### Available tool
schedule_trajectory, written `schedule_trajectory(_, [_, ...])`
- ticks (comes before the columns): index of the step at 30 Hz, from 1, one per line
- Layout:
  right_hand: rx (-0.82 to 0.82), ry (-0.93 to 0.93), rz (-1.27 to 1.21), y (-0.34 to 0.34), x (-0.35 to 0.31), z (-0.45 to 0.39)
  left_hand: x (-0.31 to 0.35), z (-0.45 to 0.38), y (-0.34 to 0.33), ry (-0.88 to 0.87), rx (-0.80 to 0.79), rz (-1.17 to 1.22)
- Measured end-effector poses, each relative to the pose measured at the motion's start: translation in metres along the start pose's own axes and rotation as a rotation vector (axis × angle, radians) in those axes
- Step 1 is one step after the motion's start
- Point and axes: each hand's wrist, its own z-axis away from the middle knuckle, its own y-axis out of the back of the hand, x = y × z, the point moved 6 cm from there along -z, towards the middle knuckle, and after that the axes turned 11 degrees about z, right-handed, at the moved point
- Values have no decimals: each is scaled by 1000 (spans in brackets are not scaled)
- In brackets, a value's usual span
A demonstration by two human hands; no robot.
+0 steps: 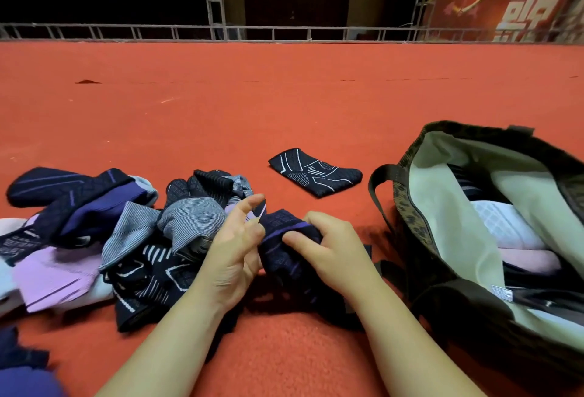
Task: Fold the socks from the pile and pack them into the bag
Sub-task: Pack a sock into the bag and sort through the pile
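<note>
A pile of socks (pixel 94 232) in navy, purple, lilac and grey stripes lies on the red carpet at the left. Between my hands is a navy sock with purple stripes (pixel 284 238). My right hand (pixel 328 248) grips its right side with curled fingers and thumb. My left hand (pixel 237 248) touches its left edge, fingers loosely bent and spread. A folded navy sock with white lines (pixel 316 172) lies alone on the carpet beyond my hands. The open dark bag (pixel 442 207) with a pale lining stands at the right, with white, pink and dark socks inside.
The red carpet (pixel 284 96) stretches far ahead to a metal truss rail (pixel 284 31). A red banner (pixel 505 1) stands at the back right. The bag's strap (pixel 379 188) loops toward my right hand. More dark cloth (pixel 19 362) lies at the bottom left.
</note>
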Motion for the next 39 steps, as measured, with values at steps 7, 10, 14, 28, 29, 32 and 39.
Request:
schedule_trajectory(7, [-370, -193, -623, -18, 13, 4, 14, 3, 0, -48, 138, -14])
schedule_trajectory(10, [-461, -203, -758, -24, 14, 7, 19, 3, 3, -64, 169, -6])
schedule_trajectory(14, [-205, -328, -860, -16, 21, 1, 12, 4, 3, 7, 173, 4])
schedule_trajectory(28, [14, -371, -716, 0, 18, 0, 49, 6, -5, -324, 236, -79])
schedule_trajectory(29, [5, -354, -689, -1, 14, 1, 53, 7, -11, -321, 229, -102])
schedule_trajectory(32, [18, -296, -679, 8, 3, 5, 73, 1, -42, -303, 59, -248])
schedule_trajectory(39, [0, -169, -745, 74, -37, -5, 123, -6, -123, -156, -349, -579])
